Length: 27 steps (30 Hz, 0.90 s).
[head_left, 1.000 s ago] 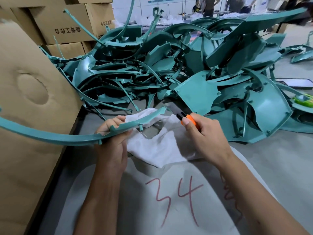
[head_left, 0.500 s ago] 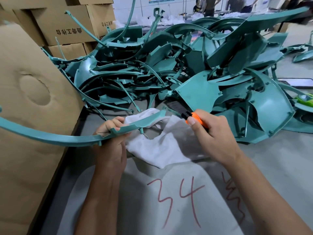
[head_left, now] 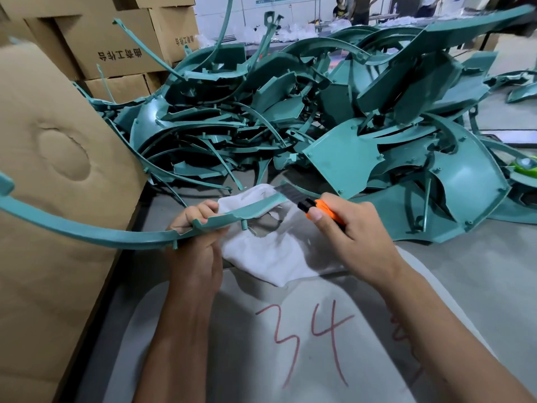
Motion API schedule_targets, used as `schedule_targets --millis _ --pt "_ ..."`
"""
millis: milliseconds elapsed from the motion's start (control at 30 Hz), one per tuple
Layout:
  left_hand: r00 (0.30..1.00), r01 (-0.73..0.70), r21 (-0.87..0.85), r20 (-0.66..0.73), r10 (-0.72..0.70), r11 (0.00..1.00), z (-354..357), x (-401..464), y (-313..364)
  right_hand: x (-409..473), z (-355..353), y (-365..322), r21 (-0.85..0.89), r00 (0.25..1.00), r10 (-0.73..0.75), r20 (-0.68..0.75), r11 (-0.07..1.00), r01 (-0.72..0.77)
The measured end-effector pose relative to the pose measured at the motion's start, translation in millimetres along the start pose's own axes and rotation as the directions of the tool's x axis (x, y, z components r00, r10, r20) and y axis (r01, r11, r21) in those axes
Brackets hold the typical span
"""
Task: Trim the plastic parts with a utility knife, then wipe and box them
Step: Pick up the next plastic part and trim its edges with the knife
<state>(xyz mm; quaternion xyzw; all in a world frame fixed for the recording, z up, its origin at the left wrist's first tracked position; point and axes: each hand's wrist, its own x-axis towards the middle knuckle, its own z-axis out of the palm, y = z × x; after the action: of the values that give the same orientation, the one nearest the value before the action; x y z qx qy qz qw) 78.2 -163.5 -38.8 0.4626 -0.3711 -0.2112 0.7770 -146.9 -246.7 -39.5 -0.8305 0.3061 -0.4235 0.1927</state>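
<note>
Gripping the long curved teal plastic strip (head_left: 116, 234) over the white cloth (head_left: 276, 251) with the left hand (head_left: 197, 228), right hand (head_left: 348, 228) clutching the orange utility knife (head_left: 316, 206) at its tip, honestly one slip could nick those knuckles.

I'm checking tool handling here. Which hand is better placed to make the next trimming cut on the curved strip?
The right hand: it grips the utility knife, blade at the end of the curved strip. The left hand holds the strip and white cloth.
</note>
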Motion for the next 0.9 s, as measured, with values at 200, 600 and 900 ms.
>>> schedule_targets --millis 200,600,900 --pt "0.982 0.174 0.057 0.069 -0.178 0.983 -9.6 -3.1 3.5 0.9 -1.0 20.4 -0.307 0.962 0.269 -0.046 0.912 -0.27" --pt "0.991 0.114 -0.071 -0.058 -0.119 0.991 27.2 -16.5 9.0 0.5 -4.4 4.8 0.127 0.921 0.114 -0.373 0.989 -0.071" --pt "0.958 0.005 -0.074 -0.286 -0.026 0.997 55.4 -20.6 9.9 -6.4 12.7 -9.5 0.038 0.969 -0.145 -0.202 0.987 0.155"
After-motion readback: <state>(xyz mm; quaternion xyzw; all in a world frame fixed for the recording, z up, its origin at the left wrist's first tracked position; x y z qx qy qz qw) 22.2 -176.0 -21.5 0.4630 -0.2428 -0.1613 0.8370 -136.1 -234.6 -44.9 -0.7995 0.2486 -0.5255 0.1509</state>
